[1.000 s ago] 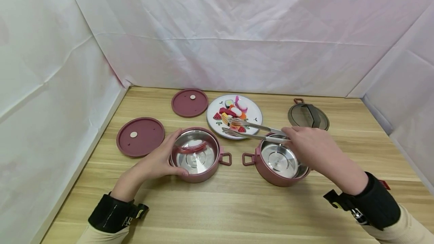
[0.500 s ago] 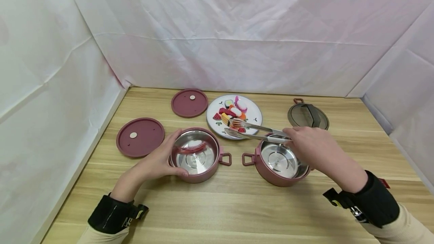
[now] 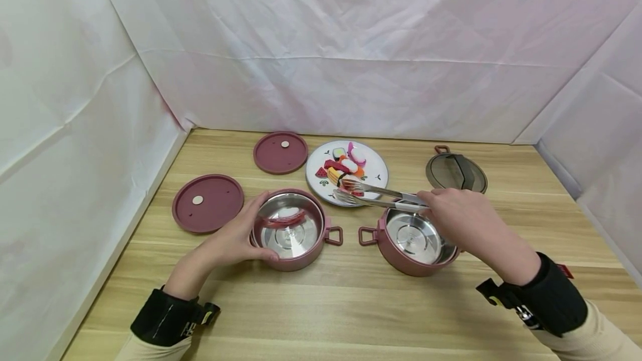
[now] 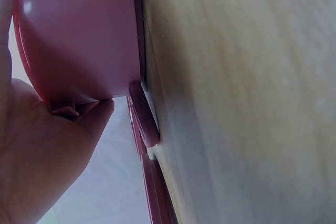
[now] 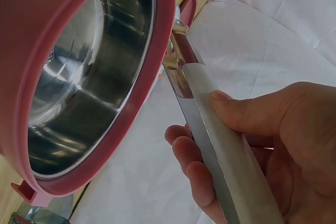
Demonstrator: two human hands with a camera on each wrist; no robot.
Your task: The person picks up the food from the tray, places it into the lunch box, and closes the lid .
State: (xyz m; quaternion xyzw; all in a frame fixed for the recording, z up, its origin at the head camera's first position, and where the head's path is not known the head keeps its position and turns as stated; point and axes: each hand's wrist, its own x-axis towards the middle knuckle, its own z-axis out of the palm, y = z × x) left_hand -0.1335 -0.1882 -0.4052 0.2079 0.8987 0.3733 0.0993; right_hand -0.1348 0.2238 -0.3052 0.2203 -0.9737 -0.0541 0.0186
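Note:
My left hand (image 3: 233, 238) grips the left side of a dusky-pink pot (image 3: 293, 262), thumb at the front and fingers toward the back. Inside this steel-lined pot lies a red-and-white food piece (image 3: 284, 219). My right hand (image 3: 458, 219) holds metal tongs (image 3: 386, 196) by the handles, seen close up in the right wrist view. The tong tips are over the front of a white plate (image 3: 316, 183), at toy food pieces (image 3: 346, 166); whether they pinch one I cannot tell. Below the right hand stands a second pink pot (image 3: 411, 266), with a bare steel bottom.
Two maroon lids lie at left, one nearer (image 3: 213, 210) and a smaller back lid (image 3: 281, 155). A dark see-through lid (image 3: 436, 171) with a black handle lies at back right. White cloth walls (image 3: 321, 71) edge the wooden table (image 3: 321, 316).
The tong tips have shifted slightly to the right on the plate and drawn closer together. The left hand and both pots have stayed in place.

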